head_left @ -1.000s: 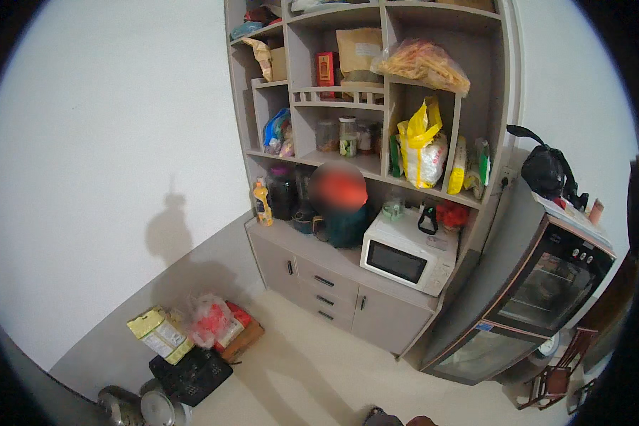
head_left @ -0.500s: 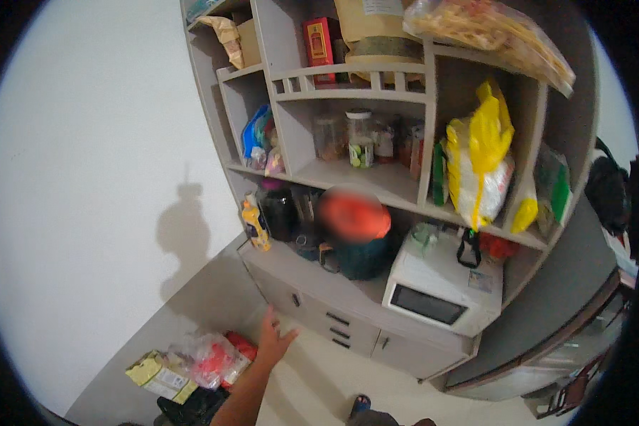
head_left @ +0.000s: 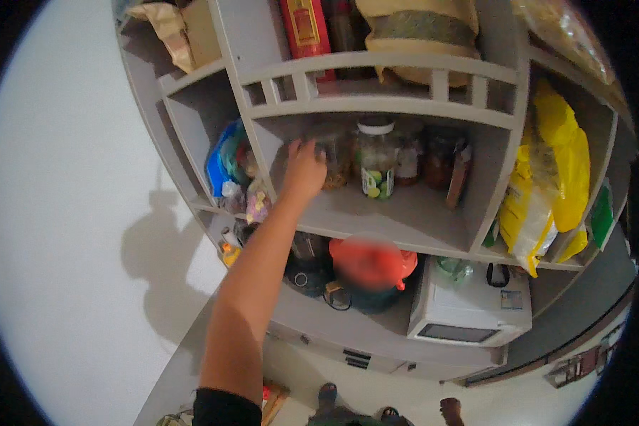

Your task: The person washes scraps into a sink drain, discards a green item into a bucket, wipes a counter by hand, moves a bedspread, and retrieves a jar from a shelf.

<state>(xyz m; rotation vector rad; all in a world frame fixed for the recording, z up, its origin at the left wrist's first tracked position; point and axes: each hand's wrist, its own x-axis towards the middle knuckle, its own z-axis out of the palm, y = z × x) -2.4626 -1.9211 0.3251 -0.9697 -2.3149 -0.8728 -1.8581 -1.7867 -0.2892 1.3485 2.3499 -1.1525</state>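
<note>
My left hand (head_left: 305,172), fingers half-curled, is beside the clear jar (head_left: 336,162) at left in the cabinet compartment (head_left: 397,216); I can't tell whether it has hold. The jar is see-through, brownish contents low inside. My right hand (head_left: 450,410) hangs near, its grip unclear.

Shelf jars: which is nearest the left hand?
The leftmost clear jar, right beside the left hand; the white-lidded jar and other jars stand farther right. Whether the fingers touch it is unclear.
</note>
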